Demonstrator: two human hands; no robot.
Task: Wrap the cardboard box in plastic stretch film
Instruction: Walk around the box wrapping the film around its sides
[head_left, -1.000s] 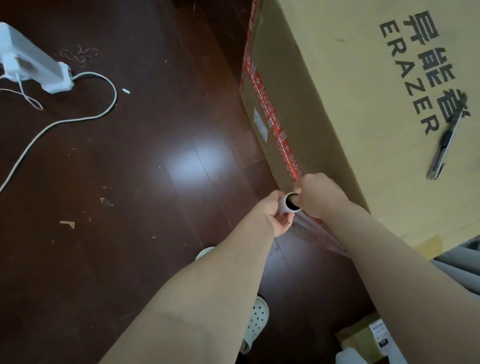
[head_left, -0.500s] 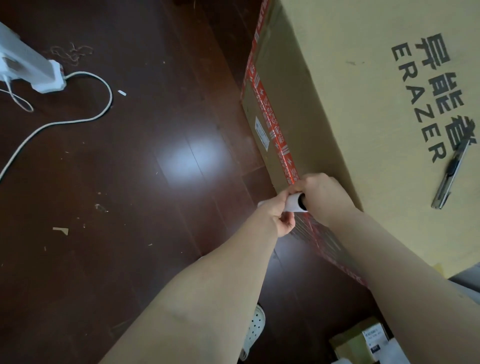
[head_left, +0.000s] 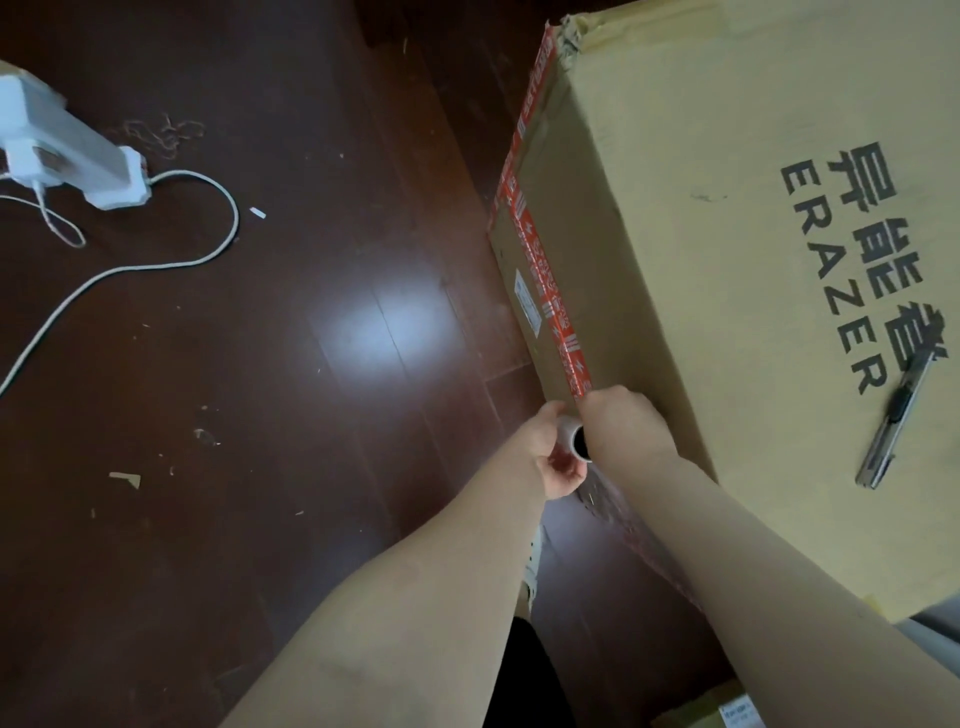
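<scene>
Head view: both the left hand (head_left: 553, 452) and right hand (head_left: 621, 423) clamp the white-cored stretch-film roll (head_left: 575, 441) against the tall tan cardboard box (head_left: 727, 260), film seemingly covering only the side behind them, most unwrapped.

View: a single camera worn on the person's head
Facing: forward and steeply down, past both forearms
Near: left hand (head_left: 553, 452) and right hand (head_left: 621, 423) just below frame centre
Right side: top and side of the cardboard box (head_left: 727, 234), close up
Left side: dark wooden floor (head_left: 260, 389), farther below
Lens: wide, edges bend
</scene>
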